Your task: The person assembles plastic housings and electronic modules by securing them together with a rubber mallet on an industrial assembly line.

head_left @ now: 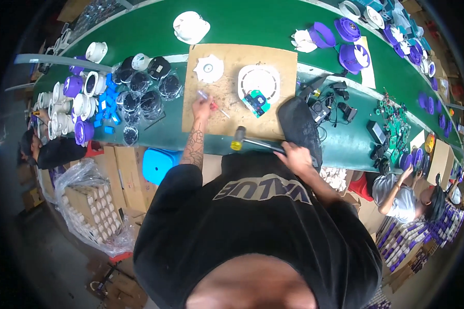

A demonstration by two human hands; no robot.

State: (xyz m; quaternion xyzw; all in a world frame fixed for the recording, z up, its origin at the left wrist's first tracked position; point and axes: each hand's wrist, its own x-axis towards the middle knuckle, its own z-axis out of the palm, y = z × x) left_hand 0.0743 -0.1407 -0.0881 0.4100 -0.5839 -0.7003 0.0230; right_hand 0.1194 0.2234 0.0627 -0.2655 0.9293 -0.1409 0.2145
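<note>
Broadly, green bench (139, 31): spans the upper half of the frame, bearing the items below.
Cardboard sheet (263, 126): lies upper centre, flat on the bench.
Black pouch (300, 123): overlaps the sheet's lower right corner.
White round housing (260, 80): sits on the sheet, right of frame centre; a green-and-teal piece (258, 105) covers its lower edge.
Hammer (258, 143): central, head leftward, beside the sheet's lower edge.
White finned wheel (209, 68): rests on the sheet's upper left.
Right hand (296, 156): fingers curled closed round the hammer's handle end.
Left hand (203, 106): fingers pinched closed on a slim tool.
Slim tool (203, 95): left of centre, shaft slanting toward lower right.
</note>
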